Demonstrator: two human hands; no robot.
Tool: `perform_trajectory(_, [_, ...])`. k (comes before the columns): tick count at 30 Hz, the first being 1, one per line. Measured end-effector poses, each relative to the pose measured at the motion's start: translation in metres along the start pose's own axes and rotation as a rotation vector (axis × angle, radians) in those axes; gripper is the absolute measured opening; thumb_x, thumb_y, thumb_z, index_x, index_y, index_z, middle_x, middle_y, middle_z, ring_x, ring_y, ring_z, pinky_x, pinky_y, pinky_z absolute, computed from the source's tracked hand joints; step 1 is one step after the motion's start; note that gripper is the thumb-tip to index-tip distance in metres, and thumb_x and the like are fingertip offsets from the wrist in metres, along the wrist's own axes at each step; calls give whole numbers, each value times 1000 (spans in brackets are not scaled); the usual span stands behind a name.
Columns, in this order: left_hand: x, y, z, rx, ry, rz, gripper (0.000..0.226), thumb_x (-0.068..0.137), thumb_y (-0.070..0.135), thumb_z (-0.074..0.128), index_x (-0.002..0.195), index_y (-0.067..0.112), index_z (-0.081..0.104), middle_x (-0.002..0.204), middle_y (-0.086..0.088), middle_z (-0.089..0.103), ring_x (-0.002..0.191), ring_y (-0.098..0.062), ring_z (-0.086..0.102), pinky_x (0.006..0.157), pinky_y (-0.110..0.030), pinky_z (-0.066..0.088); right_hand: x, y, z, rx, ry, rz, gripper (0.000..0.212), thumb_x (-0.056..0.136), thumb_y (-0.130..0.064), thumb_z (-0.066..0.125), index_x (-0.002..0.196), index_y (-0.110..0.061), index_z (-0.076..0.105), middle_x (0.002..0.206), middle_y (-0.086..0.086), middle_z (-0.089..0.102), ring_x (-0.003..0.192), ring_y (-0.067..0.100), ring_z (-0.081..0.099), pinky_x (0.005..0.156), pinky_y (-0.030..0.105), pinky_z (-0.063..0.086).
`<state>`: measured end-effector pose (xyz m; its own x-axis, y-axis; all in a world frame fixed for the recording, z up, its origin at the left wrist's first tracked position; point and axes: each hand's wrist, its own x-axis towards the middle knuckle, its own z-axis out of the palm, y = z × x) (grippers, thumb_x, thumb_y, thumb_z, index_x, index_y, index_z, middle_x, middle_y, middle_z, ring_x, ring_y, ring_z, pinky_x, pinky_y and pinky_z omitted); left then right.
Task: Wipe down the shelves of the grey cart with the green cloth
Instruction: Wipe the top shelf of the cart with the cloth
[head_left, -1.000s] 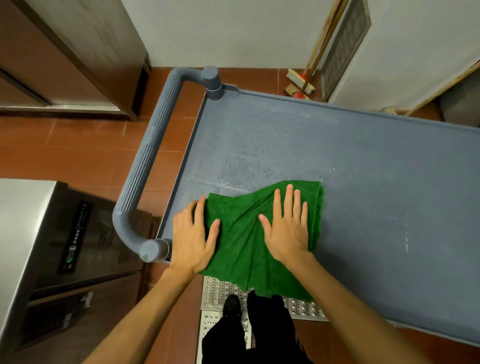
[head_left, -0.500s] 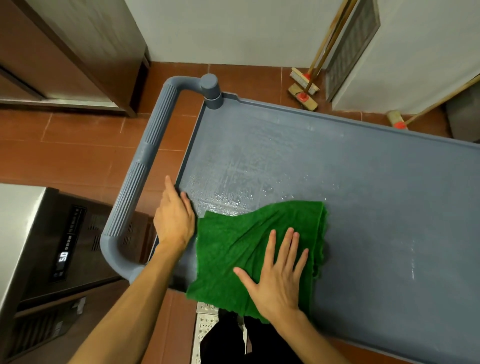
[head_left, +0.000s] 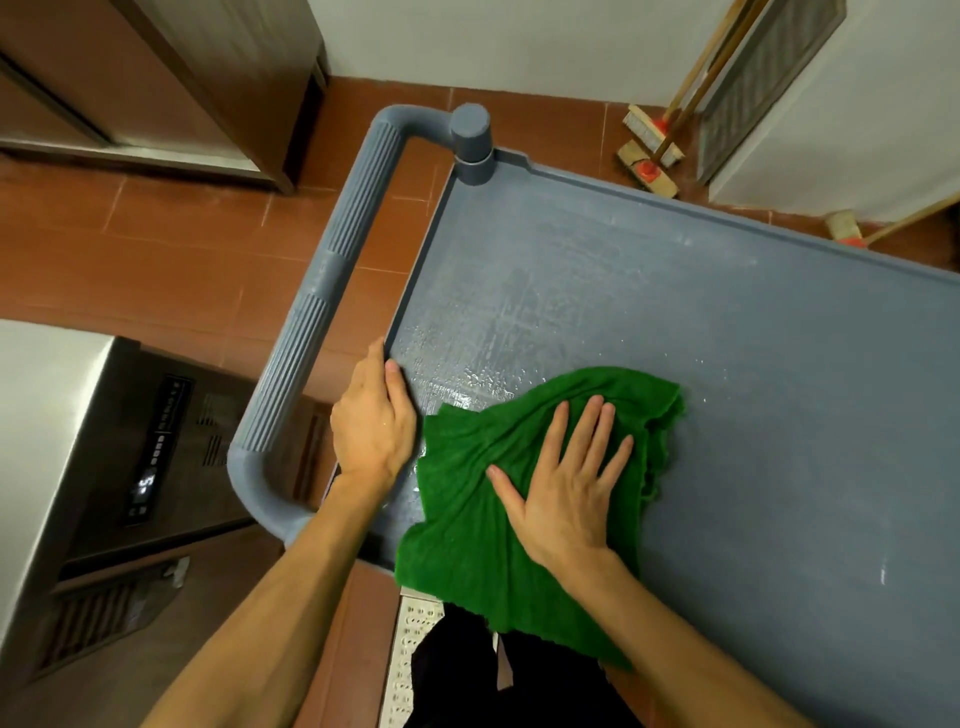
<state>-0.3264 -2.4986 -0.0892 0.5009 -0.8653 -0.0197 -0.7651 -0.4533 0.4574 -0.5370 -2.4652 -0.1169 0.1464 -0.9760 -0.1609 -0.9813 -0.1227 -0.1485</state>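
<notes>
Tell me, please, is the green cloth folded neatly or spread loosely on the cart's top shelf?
Spread loosely. The green cloth lies rumpled under the flat right hand on the top shelf, its near end hanging over the edge.

I look down on a floor of reddish-brown tiles (head_left: 171, 244) with pale grout lines. A white wall (head_left: 519, 47) runs along the far side. At the upper left stands a brown cabinet (head_left: 171, 67) with a metal lower edge. At my lower left sits a stainless steel appliance (head_left: 67, 441) with a dark, lit control panel. Wooden-handled brooms (head_left: 654, 150) lean in the far right corner beside a grey vent grille (head_left: 763, 73).
</notes>
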Motion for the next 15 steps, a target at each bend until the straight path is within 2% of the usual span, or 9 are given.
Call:
perform_trajectory(5, [1, 1, -1, -49, -1, -8, 43, 108, 30, 35, 144, 11, 51, 124, -17, 68, 102, -43, 65, 83, -47, 49, 33, -19, -3, -4, 28, 6, 106, 85, -79, 28, 155, 1, 18, 159, 34, 4, 150, 46, -1, 114, 70, 6])
perform_trajectory(8, [2, 3, -3, -89, 22, -10, 48, 106, 35, 31, 144, 14, 53, 126, -14, 69, 105, -39, 66, 87, -46, 50, 49, -29, -4, -4, 44, 22, 105, 86, -78, 27, 155, 0, 15, 160, 34, 4, 150, 46, 0, 115, 69, 6])
perform_trajectory(15, [3, 6, -2, -146, 32, -93, 55, 103, 45, 26, 143, 21, 55, 129, -8, 68, 109, -37, 65, 88, -46, 50, 81, -44, -8, -15, 53, 33, 101, 87, -75, 23, 156, -1, 14, 160, 32, 6, 150, 46, 2, 114, 69, 8])
